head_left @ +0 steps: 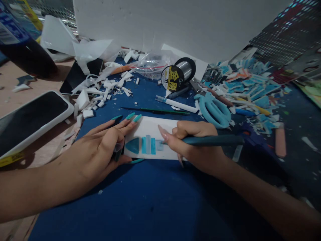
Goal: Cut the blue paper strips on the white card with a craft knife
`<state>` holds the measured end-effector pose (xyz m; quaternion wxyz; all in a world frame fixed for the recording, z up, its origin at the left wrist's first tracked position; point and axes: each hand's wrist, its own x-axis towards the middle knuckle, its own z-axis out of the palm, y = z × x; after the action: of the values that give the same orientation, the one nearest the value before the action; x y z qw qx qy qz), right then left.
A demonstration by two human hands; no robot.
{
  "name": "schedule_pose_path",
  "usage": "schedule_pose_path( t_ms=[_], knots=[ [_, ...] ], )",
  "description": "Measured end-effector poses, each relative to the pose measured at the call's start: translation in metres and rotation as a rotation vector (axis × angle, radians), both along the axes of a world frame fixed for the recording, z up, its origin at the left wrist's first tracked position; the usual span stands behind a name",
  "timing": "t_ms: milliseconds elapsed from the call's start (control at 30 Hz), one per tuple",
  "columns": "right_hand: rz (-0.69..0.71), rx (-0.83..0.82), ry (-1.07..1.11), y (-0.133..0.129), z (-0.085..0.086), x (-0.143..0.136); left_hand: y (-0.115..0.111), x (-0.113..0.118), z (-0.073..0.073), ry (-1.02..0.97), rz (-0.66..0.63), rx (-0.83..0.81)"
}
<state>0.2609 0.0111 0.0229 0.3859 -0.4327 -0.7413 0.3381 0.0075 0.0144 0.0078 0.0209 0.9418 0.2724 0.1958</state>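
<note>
A white card (150, 125) lies on the blue mat, with a dark teal pointed shape (132, 146) and lighter blue bands (148, 145) on it. My left hand (100, 147) spans the card's left end, fingers at its upper edge and thumb at its lower edge. A small dark piece (117, 151), perhaps a cap, is tucked under that hand's bent finger. In my right hand (194, 140) is a dark teal marker pen (213, 140), held low. Its tip meets the card by a pale blue patch, partly hidden by my fingers.
Behind the card are a thin dark blade-like tool (155, 110), a white pen (177, 104), a wire spool (178, 75) and blue-handled scissors (214, 110). Foam scraps (107, 88) and blue-white offcuts (250, 85) are heaped around. A phone (35, 118) and a bottle (25, 50) are left.
</note>
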Motion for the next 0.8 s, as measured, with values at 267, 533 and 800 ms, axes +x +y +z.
schedule_pose_path(
  t_ms=[267, 533, 800],
  knots=[
    [-0.041, 0.008, 0.017, 0.000, -0.002, 0.002, -0.002, -0.002, -0.004, -0.043, -0.009, -0.019],
    [-0.348, -0.097, 0.427, -0.001, -0.002, -0.001, 0.001, -0.003, -0.010, -0.087, 0.011, -0.083],
    [-0.246, -0.197, 0.550, -0.004, 0.005, 0.002, -0.011, -0.009, -0.013, -0.220, 0.140, -0.117]
  ],
)
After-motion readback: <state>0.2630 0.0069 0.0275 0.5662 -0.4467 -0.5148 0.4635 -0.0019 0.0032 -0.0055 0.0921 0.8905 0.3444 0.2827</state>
